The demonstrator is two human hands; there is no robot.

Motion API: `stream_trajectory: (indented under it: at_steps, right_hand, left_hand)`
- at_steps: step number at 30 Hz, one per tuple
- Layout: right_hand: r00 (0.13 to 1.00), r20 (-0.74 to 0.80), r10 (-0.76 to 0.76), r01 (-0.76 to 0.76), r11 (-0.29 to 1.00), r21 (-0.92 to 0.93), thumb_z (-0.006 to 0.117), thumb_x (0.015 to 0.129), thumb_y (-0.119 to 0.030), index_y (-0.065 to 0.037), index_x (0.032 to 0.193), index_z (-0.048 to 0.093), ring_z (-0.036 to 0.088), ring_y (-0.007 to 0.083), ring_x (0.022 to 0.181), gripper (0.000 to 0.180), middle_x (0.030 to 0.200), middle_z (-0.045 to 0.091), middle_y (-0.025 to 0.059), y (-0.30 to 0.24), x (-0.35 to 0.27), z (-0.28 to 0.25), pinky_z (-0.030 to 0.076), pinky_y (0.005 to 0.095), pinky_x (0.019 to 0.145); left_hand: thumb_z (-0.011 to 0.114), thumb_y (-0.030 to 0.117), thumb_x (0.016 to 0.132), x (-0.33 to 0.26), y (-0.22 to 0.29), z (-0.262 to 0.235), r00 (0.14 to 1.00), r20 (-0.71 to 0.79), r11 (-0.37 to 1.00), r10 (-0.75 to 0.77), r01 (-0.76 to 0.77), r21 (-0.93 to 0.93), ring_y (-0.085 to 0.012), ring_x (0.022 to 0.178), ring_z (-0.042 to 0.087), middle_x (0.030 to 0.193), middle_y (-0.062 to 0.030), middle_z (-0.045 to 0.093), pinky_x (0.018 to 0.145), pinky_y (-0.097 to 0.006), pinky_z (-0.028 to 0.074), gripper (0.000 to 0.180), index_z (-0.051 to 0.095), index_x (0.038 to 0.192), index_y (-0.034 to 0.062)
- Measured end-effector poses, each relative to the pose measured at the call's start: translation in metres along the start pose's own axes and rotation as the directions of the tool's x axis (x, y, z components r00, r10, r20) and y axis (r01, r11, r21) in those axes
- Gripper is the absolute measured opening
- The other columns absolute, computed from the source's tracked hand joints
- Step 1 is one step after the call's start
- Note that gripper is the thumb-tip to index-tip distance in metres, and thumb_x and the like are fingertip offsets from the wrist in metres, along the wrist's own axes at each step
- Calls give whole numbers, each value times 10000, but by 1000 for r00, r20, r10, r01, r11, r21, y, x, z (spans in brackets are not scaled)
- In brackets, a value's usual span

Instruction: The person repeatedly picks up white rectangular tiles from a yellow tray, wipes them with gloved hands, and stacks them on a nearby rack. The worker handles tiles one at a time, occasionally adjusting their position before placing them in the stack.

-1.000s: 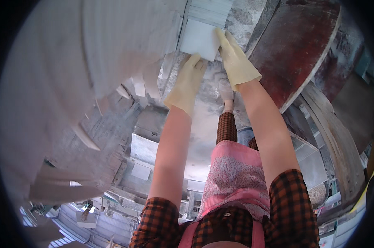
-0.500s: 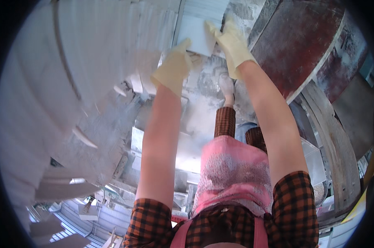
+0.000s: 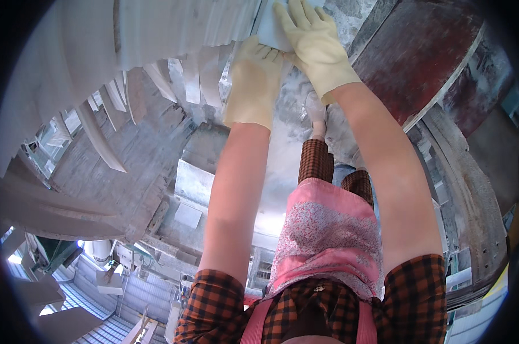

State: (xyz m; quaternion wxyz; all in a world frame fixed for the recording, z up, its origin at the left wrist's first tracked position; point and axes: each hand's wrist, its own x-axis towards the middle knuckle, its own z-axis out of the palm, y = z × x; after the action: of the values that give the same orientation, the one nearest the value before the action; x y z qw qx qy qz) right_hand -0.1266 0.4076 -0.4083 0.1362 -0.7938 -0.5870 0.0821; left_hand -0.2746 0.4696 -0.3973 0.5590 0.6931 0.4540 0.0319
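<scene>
Both my hands wear pale yellow rubber gloves and reach out to a flat white tile [image 3: 270,27] at the top of the view. My left hand [image 3: 252,83] is at the tile's near edge, its fingers curled over and closed on that edge. On the tile's top face lies my right hand [image 3: 316,45], fingers stretched out and apart, the thumb pointing toward the left hand. The tile's far part runs out of view.
A row of pale slabs [image 3: 179,26] stands on the left, with narrow strips [image 3: 99,137] jutting below. A dark red board [image 3: 417,54] leans at the right beside a wooden beam [image 3: 460,172]. My foot [image 3: 315,109] is on the dusty floor.
My left hand has moved up and right onto the tile's near edge and closed there. My right hand has shifted slightly, now flat on the tile. The view has tilted, showing more strips at left.
</scene>
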Motion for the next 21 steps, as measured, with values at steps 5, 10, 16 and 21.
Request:
stream_trajectory:
  at_steps: [5, 10, 16, 21]
  right_hand:
    - [999, 37, 28, -29, 1000, 5, 621, 843, -221, -25, 1445, 476, 470, 367, 1362, 650, 1450, 490, 239, -1, -5, -13, 363, 491, 1131]
    - [998, -32, 52, -47, 989, 137, 795, 661, -102, -47, 1430, 499, 534, 357, 1232, 826, 1328, 539, 183, 19, -45, -39, 410, 456, 1070]
    - [939, 131, 318, -334, 934, 129, 825, 682, -162, -72, 1457, 491, 499, 340, 1310, 848, 1407, 522, 159, 34, -80, -48, 415, 469, 1078]
    - [490, 695, 526, -650, -311, 693, 666, 899, -386, -76, 1502, 449, 436, 308, 1395, 711, 1516, 439, 144, 22, -96, -41, 445, 456, 1080]
  left_hand:
    - [387, 253, 1067, 17, -4, 2, 973, 148, 531, -179, 222, -818, -276, 1511, 260, 1607, -219, 297, 1256, -396, 194, 543, 319, 1479, -94]
    - [412, 320, 1051, 25, 28, -5, 843, 237, 20, -483, 281, -959, -292, 1551, 147, 1657, -234, 166, 1275, -415, 118, 687, 186, 1543, -104]
    - [439, 315, 1049, 24, 27, -7, 852, 263, 46, -453, 317, -947, -305, 1552, 142, 1665, -210, 168, 1274, -420, 109, 672, 228, 1529, -106]
    - [387, 213, 1069, 12, 0, -18, 981, 191, 644, 23, 132, -753, -313, 1528, 221, 1617, -230, 282, 1263, -411, 190, 524, 313, 1481, -102]
